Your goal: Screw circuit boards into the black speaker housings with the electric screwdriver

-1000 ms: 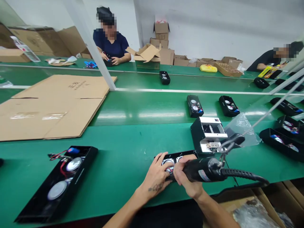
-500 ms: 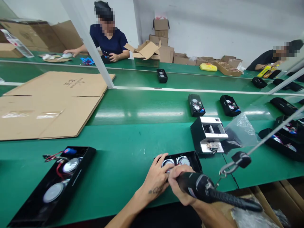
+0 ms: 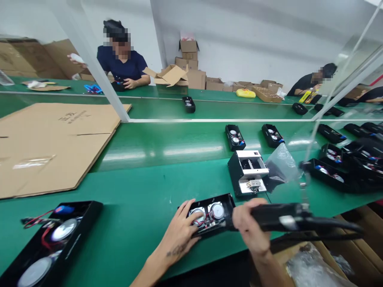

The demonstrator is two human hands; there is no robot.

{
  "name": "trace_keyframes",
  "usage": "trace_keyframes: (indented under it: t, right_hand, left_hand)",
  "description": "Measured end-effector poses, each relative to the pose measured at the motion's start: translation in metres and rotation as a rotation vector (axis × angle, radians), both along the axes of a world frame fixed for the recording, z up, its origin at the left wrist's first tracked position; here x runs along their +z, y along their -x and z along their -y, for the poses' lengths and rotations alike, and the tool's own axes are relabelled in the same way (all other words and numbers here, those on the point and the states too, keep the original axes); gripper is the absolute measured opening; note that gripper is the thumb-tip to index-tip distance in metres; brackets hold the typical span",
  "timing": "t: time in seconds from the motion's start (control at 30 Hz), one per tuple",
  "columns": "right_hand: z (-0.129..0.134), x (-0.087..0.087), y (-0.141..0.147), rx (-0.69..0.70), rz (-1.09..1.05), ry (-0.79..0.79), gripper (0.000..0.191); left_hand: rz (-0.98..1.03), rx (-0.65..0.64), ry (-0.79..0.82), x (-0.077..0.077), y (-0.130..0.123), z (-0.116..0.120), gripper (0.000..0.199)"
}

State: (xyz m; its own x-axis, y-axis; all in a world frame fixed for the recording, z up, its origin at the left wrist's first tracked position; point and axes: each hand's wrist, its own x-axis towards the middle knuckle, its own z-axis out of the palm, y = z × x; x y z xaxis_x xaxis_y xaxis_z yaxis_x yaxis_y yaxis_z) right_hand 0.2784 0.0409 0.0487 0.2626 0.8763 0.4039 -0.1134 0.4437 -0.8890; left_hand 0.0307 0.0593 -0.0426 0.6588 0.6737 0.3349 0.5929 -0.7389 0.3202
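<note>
My left hand grips the left end of a black speaker case, its fingers reaching over the rim and the thumb at the near side. The case lies open side up on the green bench, showing two round silver speakers and red and black wires. In my right hand is a black corded electric screwdriver, held almost level at the case's right end; its tip is hidden by the hand. Another open black case with two speakers and a blue battery lies at the left.
A black and white machine stands behind the case, beside a clear plastic bag. Flattened cardboard covers the left of the bench. Several black cases crowd the right. A co-worker sits across the line.
My right hand has swung the screwdriver rightward, off the speakers, uncovering more of the wires. My left hand stays on the case. The co-worker across has raised a hand with a white item.
</note>
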Motion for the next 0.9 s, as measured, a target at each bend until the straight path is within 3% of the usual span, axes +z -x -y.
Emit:
trace_keyframes:
  t: [0.1,0.17,0.3,0.37,0.43,0.57,0.73,0.83,0.9]
  right_hand:
    - [-0.017,0.0,-0.055,-0.263,-0.174,-0.022,0.025]
    - [-0.033,-0.012,-0.085,-0.46,-0.136,0.037,0.035]
    - [-0.061,-0.043,-0.11,-0.523,-0.104,0.098,0.04]
    - [-0.065,-0.05,-0.109,-0.507,-0.111,0.108,0.042]
    - [-0.062,-0.046,-0.103,-0.478,-0.138,0.103,0.042]
    - [-0.034,-0.016,-0.084,-0.352,-0.245,0.073,0.035]
    - [0.01,0.022,-0.049,-0.063,-0.39,-0.046,0.021]
    - [0.025,0.034,-0.031,0.06,-0.444,-0.101,0.017]
    - [0.029,0.037,-0.022,0.121,-0.478,-0.124,0.016]
  left_hand:
    - [-0.021,0.015,-0.051,0.009,0.023,0.005,0.012]
    - [0.008,0.011,-0.105,0.015,0.033,0.008,0.008]
    - [0.146,0.018,-0.2,0.03,0.034,0.013,0.011]
    - [0.213,0.035,-0.221,0.038,0.028,0.015,0.012]
    - [0.271,0.031,-0.224,0.046,0.021,0.017,0.014]
    - [0.404,0.031,-0.101,0.058,0.005,0.026,0.014]
    - [0.597,0.12,0.196,0.06,-0.028,0.038,0.018]
    - [0.71,0.193,0.532,0.054,-0.048,0.04,0.032]
    - [0.765,0.201,0.702,0.049,-0.056,0.041,0.031]
